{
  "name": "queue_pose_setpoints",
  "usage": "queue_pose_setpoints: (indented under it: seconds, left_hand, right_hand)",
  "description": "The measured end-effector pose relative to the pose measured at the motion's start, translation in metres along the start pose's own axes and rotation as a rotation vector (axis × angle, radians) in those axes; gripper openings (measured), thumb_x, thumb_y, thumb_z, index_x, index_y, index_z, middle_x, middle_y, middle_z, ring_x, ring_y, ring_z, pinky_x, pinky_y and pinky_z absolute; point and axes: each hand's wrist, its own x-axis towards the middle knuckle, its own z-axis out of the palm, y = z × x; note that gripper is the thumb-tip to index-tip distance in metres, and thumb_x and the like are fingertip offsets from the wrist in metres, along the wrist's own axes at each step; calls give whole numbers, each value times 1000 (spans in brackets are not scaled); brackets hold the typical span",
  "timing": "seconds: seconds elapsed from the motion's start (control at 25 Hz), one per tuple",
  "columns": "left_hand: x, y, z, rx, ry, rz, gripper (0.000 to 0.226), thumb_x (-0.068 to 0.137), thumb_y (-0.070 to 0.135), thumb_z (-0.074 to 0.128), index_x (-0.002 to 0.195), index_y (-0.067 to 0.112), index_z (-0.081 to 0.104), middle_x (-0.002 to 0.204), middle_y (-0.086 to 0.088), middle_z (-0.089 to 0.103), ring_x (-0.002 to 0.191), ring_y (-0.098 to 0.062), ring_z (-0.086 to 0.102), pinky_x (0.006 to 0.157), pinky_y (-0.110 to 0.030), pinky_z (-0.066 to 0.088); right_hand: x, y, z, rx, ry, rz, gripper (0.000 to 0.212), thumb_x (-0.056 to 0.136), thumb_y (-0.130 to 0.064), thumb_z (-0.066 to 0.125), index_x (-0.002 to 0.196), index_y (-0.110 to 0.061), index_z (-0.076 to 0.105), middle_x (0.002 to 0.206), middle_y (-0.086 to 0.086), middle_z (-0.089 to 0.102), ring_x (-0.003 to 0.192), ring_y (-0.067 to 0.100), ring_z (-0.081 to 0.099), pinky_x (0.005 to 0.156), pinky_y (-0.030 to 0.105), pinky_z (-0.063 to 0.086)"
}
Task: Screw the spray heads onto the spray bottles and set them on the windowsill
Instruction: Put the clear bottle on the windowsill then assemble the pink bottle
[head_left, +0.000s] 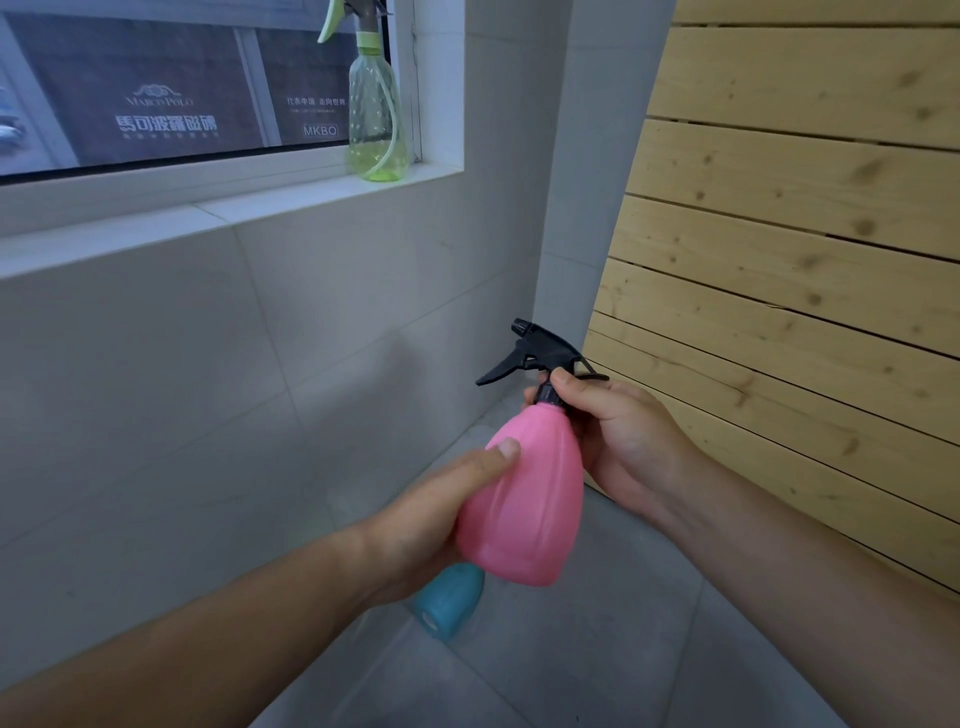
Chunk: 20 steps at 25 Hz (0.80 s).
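Fingers (563, 376) of the right hand (631, 441) are pinched around the black collar of the spray head (540, 351), which is seated on the neck of the pink bottle (530, 504); the bottle's body is clasped from the other side by the left hand (441, 514), its thumb laid flat on the pink wall. Both are held in the air, tilted slightly. Just below the left hand, a blue bottle (449, 603) is seen lying on the grey floor, with no head visible on it. Well above and away from the fingers, a green bottle (375, 119) with its head fitted is stood on the windowsill (156, 218), so one bottle is judged finished, the pink one is being tightened and is not yet placed, and the blue one is left to do. How far the black collar is threaded cannot be told, since it is covered by the fingers. The blue bottle is partly hidden, its spray head is nowhere in view, and the green head is cut off at the top edge.
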Motion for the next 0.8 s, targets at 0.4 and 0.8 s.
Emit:
queue_pose_setpoints:
  seconds: [0.4,0.8]
  left_hand:
    - [0,1,13,117,131,168,37,89,42,72,123,30,63,112,-2,76,87,-11,76,61,-19,59]
    - [-2,0,12,255,265,204,39,85,42,76,117,27,62,107,2,74,89,-13,73,62,-20,59]
  right_hand:
    - [-3,-5,0,34,-42,-68,26,92,-15,59,112,1,62,101,22,69,96,32,65,89,43,52]
    - [-4,7,7,22,52,-73,16,93,-15,59,88,-7,72,96,17,73,92,27,67,85,38,55]
